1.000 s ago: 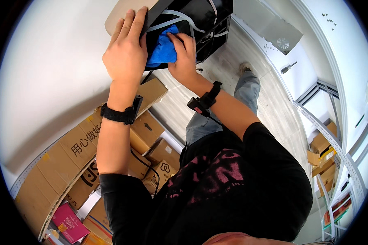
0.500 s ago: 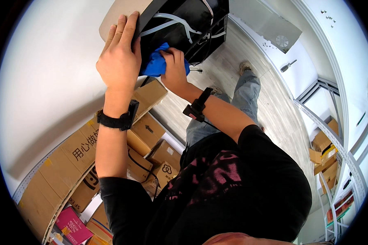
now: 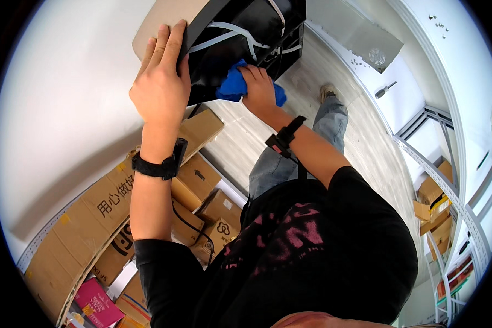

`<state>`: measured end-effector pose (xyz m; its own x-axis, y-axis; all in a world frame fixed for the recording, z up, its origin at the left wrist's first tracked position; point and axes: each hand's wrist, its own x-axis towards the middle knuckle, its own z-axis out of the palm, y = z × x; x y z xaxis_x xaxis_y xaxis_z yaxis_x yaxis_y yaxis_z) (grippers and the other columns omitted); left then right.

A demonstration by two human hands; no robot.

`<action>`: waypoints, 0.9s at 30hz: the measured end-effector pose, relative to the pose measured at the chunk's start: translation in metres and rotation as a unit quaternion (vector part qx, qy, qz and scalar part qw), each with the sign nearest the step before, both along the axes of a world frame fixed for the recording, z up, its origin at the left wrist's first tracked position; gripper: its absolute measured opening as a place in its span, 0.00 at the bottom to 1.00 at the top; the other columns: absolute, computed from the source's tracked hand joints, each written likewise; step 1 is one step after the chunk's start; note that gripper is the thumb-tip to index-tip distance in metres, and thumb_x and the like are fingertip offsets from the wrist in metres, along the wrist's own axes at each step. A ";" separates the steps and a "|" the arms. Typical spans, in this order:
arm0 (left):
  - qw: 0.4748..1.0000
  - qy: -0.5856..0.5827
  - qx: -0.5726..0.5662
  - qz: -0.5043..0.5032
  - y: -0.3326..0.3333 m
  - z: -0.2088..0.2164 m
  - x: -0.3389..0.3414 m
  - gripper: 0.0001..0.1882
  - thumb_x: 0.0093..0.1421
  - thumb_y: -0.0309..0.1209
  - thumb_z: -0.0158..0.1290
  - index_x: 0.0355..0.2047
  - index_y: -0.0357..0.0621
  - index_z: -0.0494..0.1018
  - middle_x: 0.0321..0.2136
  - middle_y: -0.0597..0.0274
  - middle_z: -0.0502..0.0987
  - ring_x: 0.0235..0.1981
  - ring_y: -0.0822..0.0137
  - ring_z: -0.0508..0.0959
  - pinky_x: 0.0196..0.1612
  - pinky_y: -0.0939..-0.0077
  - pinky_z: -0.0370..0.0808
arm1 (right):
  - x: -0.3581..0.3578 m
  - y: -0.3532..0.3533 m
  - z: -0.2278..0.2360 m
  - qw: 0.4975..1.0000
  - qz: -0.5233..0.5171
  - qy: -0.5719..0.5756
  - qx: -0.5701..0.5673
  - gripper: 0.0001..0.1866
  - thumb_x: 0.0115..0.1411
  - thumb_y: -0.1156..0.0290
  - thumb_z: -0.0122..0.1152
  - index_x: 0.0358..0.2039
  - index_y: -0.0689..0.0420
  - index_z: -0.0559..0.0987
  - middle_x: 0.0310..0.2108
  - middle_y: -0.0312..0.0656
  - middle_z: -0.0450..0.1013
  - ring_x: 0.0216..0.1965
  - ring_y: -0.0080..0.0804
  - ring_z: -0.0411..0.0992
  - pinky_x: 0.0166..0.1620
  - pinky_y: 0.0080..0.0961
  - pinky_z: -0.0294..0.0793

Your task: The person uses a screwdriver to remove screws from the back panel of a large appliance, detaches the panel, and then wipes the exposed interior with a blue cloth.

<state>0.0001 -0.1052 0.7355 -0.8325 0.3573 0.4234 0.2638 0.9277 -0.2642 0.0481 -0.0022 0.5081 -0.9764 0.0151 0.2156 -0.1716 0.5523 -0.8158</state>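
Note:
A black appliance (image 3: 213, 65) with a beige top panel (image 3: 167, 16) stands in front of me, its side showing white tubes (image 3: 229, 29) and a dark interior. My left hand (image 3: 161, 90) lies on the beige panel, fingers stretched out flat and the thumb over its dark edge. In my right hand (image 3: 259, 93) is a crumpled blue cloth (image 3: 232, 85), pressed at the lower part of the appliance's tubed side. The fingers curl over the cloth, and part of it sticks out on the right of the hand.
At the left a shelf holds cardboard boxes (image 3: 194, 177) and a pink box (image 3: 98, 303). To the right, a screwdriver (image 3: 385, 90) and a grey metal panel (image 3: 361, 35) lie on a white surface with small screws. More boxes (image 3: 437, 208) sit on the right-hand rack.
My right hand has moved to the right with the blue cloth, along the lower part of the appliance. My left hand stays on the panel, shifted only slightly.

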 end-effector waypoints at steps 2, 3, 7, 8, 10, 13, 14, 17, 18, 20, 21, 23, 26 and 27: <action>1.000 -0.001 0.006 0.002 0.001 0.000 0.000 0.27 0.53 0.29 0.59 0.54 0.66 0.70 0.49 0.67 0.76 0.50 0.65 0.76 0.37 0.75 0.79 | 0.001 0.013 0.002 0.995 0.042 0.020 0.083 0.31 0.40 0.81 0.58 0.50 0.54 0.73 0.51 0.40 0.66 0.49 0.44 0.64 0.47 0.39 0.65; 1.000 -0.002 0.009 0.002 0.000 0.000 0.000 0.26 0.53 0.29 0.59 0.53 0.66 0.71 0.49 0.67 0.76 0.50 0.65 0.76 0.37 0.75 0.79 | 0.001 0.019 0.004 0.995 0.038 0.020 0.091 0.30 0.40 0.80 0.59 0.50 0.54 0.74 0.52 0.39 0.67 0.49 0.42 0.64 0.47 0.38 0.65; 1.000 0.002 0.014 -0.008 -0.001 0.000 -0.002 0.27 0.53 0.28 0.59 0.53 0.66 0.71 0.49 0.68 0.76 0.50 0.64 0.76 0.37 0.75 0.79 | -0.002 0.047 0.000 0.991 0.028 0.021 0.130 0.30 0.40 0.81 0.60 0.48 0.53 0.75 0.52 0.35 0.68 0.47 0.40 0.65 0.46 0.37 0.64; 1.000 0.002 0.016 -0.010 -0.001 0.000 -0.002 0.27 0.53 0.28 0.59 0.53 0.66 0.71 0.49 0.68 0.76 0.50 0.64 0.76 0.37 0.75 0.79 | -0.004 0.052 -0.006 0.990 0.023 0.018 0.137 0.30 0.39 0.81 0.61 0.48 0.53 0.75 0.52 0.35 0.68 0.47 0.40 0.65 0.46 0.37 0.64; 1.000 0.005 0.021 -0.009 -0.002 0.001 -0.004 0.27 0.52 0.27 0.58 0.53 0.66 0.71 0.49 0.68 0.76 0.49 0.64 0.76 0.36 0.76 0.79 | -0.007 0.059 -0.011 0.988 0.018 0.025 0.150 0.33 0.35 0.82 0.64 0.48 0.53 0.75 0.52 0.34 0.68 0.47 0.40 0.65 0.45 0.36 0.65; 1.000 0.003 0.024 -0.005 -0.001 0.000 -0.002 0.26 0.52 0.27 0.58 0.52 0.66 0.72 0.49 0.69 0.76 0.49 0.64 0.77 0.35 0.77 0.79 | -0.014 0.061 -0.015 0.987 0.031 0.032 0.152 0.34 0.34 0.82 0.65 0.48 0.52 0.75 0.52 0.34 0.68 0.47 0.39 0.65 0.46 0.36 0.65; 1.000 0.004 0.022 -0.004 -0.001 0.001 -0.001 0.26 0.52 0.27 0.58 0.52 0.66 0.72 0.49 0.69 0.76 0.49 0.64 0.77 0.35 0.77 0.79 | -0.014 0.059 -0.016 0.989 0.033 0.032 0.141 0.34 0.34 0.83 0.63 0.48 0.52 0.75 0.52 0.34 0.69 0.47 0.40 0.65 0.46 0.36 0.65; 1.000 0.007 0.022 -0.003 0.000 0.000 0.001 0.26 0.52 0.27 0.58 0.52 0.66 0.72 0.49 0.69 0.76 0.49 0.64 0.77 0.35 0.78 0.79 | -0.015 0.055 -0.013 0.991 0.045 0.032 0.124 0.34 0.34 0.86 0.58 0.48 0.52 0.75 0.51 0.34 0.70 0.47 0.40 0.65 0.45 0.36 0.65; 1.000 0.009 0.022 -0.003 0.000 0.000 0.001 0.26 0.52 0.27 0.58 0.52 0.66 0.72 0.49 0.69 0.76 0.49 0.64 0.77 0.34 0.78 0.79 | -0.015 0.055 -0.012 0.990 0.056 0.031 0.126 0.34 0.34 0.86 0.58 0.48 0.52 0.76 0.51 0.34 0.70 0.48 0.40 0.65 0.45 0.36 0.65; 1.000 0.010 0.026 -0.001 -0.001 0.000 0.002 0.26 0.53 0.27 0.58 0.52 0.66 0.72 0.49 0.69 0.76 0.49 0.64 0.77 0.34 0.78 0.79 | -0.016 0.059 -0.009 0.987 0.070 0.032 0.140 0.35 0.33 0.86 0.59 0.48 0.52 0.76 0.51 0.33 0.70 0.48 0.40 0.65 0.45 0.37 0.65; 1.000 0.010 0.027 0.000 -0.002 0.000 0.001 0.26 0.53 0.27 0.58 0.52 0.67 0.72 0.49 0.69 0.76 0.49 0.64 0.77 0.34 0.78 0.79 | -0.017 0.066 -0.007 0.985 0.072 0.033 0.152 0.35 0.33 0.86 0.59 0.48 0.52 0.76 0.51 0.33 0.70 0.48 0.40 0.65 0.45 0.37 0.65; 0.999 0.011 0.033 -0.004 -0.002 -0.001 -0.002 0.26 0.53 0.27 0.58 0.52 0.66 0.72 0.49 0.69 0.76 0.49 0.65 0.77 0.34 0.78 0.79 | -0.022 0.077 -0.003 0.980 0.074 0.055 0.176 0.33 0.35 0.84 0.60 0.47 0.52 0.76 0.51 0.33 0.71 0.48 0.39 0.65 0.45 0.36 0.64; 0.999 0.011 0.038 -0.009 -0.007 -0.003 -0.005 0.26 0.53 0.26 0.58 0.51 0.66 0.72 0.49 0.69 0.76 0.49 0.65 0.77 0.34 0.77 0.79 | -0.030 0.084 -0.002 0.970 0.089 0.095 0.203 0.28 0.38 0.82 0.61 0.45 0.52 0.77 0.49 0.32 0.71 0.47 0.38 0.66 0.45 0.34 0.64; 0.999 0.013 0.039 -0.010 -0.008 -0.002 -0.006 0.25 0.53 0.26 0.57 0.51 0.66 0.73 0.49 0.69 0.76 0.49 0.65 0.77 0.34 0.77 0.79 | -0.033 0.082 -0.003 0.970 0.092 0.089 0.208 0.28 0.38 0.82 0.61 0.45 0.52 0.77 0.49 0.32 0.72 0.47 0.38 0.66 0.45 0.34 0.64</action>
